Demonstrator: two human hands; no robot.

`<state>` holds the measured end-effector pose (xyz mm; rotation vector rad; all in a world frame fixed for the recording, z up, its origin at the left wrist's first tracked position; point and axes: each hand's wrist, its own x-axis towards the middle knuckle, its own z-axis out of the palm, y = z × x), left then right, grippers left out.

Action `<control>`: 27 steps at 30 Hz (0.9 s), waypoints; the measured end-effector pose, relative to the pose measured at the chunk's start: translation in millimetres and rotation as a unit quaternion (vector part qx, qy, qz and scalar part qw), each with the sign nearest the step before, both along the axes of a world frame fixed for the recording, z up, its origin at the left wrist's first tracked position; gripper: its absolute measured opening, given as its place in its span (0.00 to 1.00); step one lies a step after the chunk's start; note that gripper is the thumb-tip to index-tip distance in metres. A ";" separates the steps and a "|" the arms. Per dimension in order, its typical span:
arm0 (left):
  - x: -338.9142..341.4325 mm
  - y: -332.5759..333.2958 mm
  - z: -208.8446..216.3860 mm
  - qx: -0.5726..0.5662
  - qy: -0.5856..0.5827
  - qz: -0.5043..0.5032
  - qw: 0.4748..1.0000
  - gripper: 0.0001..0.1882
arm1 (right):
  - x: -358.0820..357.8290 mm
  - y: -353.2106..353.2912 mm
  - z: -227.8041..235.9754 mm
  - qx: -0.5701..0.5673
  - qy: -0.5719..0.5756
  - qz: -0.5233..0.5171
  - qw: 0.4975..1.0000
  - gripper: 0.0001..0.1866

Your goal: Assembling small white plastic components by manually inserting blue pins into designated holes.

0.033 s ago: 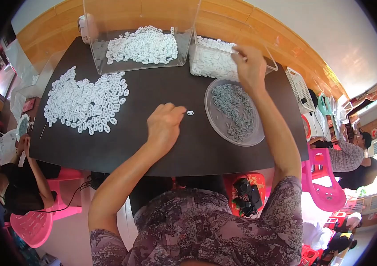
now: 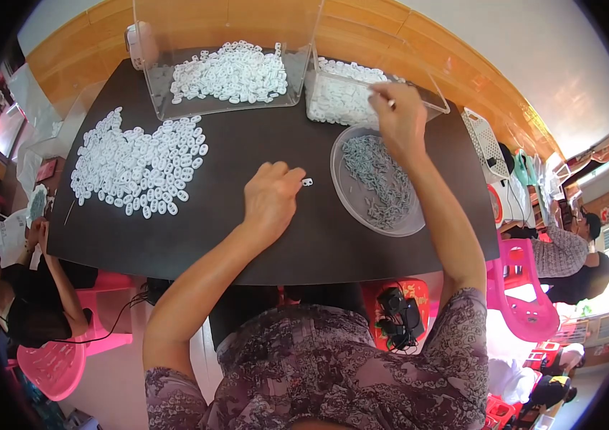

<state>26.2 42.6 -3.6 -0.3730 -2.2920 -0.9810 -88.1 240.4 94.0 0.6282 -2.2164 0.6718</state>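
On the dark tabletop, my left hand (image 2: 270, 201) rests with its fingers curled, thumb and index finger at the edge of a small white two-holed plastic piece (image 2: 308, 182). Over the near edge of the right clear bin (image 2: 340, 115), my right hand (image 2: 401, 122) is closed in a pinch, with a small white piece (image 2: 391, 104) showing between the fingertips. That bin holds many white pieces. Just below my right wrist sits a round clear tub (image 2: 343, 204) of small grey-green parts, their exact kind too small to make out.
A large pile of white oval two-holed pieces (image 2: 136, 165) spreads over the table's left side. Another clear bin (image 2: 164, 100) with similar white pieces stands at the back. A co-worker (image 2: 32, 294) sits at the left, and a pink chair (image 2: 526, 301) is at the right.
My right hand has shifted slightly left and nearer, a white piece now showing in its fingers. My left hand has moved right, its fingertips reaching the white piece on the table.
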 end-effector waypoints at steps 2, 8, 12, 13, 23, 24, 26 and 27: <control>-14.8 9.0 -9.5 -0.102 0.004 -0.017 0.995 0.04 | 26.4 -0.9 -7.0 -0.002 -0.045 0.030 0.999 0.07; -28.9 19.0 -7.5 -0.209 -0.025 -0.053 0.976 0.06 | 54.0 37.4 -26.6 0.003 -0.117 0.087 0.989 0.07; -36.6 21.1 -5.5 -0.196 -0.075 -0.039 0.977 0.06 | 61.3 52.4 -61.1 0.053 -0.184 0.134 0.972 0.07; -36.6 20.8 -4.8 -0.186 -0.102 -0.028 0.977 0.06 | 61.6 50.8 -67.0 0.098 -0.193 0.144 0.966 0.06; 10.4 -2.6 7.5 -0.064 -0.132 -0.049 0.988 0.06 | 51.0 45.5 -90.8 0.220 -0.106 0.184 0.952 0.06; 17.4 -6.1 10.3 -0.014 -0.143 -0.055 0.988 0.05 | 51.4 44.2 -88.7 0.220 -0.107 0.186 0.952 0.06; 30.0 -10.2 13.6 0.036 -0.155 -0.059 0.985 0.05 | 52.8 40.9 -82.6 0.232 -0.103 0.196 0.947 0.04; 36.9 -11.7 15.0 0.115 -0.193 -0.057 0.973 0.05 | 53.5 39.5 -81.3 0.232 -0.104 0.198 0.947 0.04</control>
